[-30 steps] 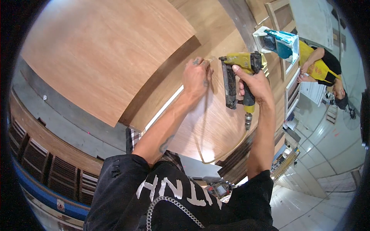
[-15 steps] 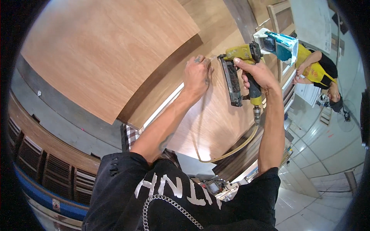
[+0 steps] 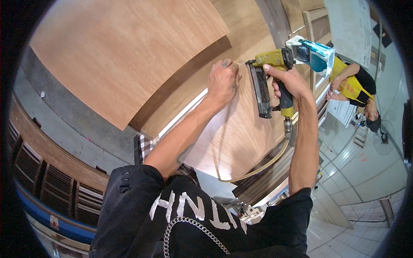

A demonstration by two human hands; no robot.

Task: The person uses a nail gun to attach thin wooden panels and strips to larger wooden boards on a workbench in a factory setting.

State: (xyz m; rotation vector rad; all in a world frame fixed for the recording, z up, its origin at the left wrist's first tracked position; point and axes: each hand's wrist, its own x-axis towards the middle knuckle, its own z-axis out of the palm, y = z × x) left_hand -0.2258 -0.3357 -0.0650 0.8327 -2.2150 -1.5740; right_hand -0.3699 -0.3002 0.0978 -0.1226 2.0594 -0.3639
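In my right hand is a yellow and black nail gun, its grip wrapped by my fingers and its long black magazine angled down toward me. From the base of its grip a yellowish air hose curves away over the wood. My left hand is closed, knuckles up, at the edge of a plywood panel, left of the nail gun's nose. What its fingertips grip is hidden beneath the hand. Another large plywood sheet lies to the far left of it.
A white box with blue-green smears stands just beyond the nail gun. At the far right is a co-worker in a yellow apron. Slatted wooden pieces line the left side, and dark wood strips lie near my right elbow.
The view has shifted slightly, so the boards and box appear a little lower and to the right. Both hands keep nearly the same pose, and the nail gun remains in my right hand.
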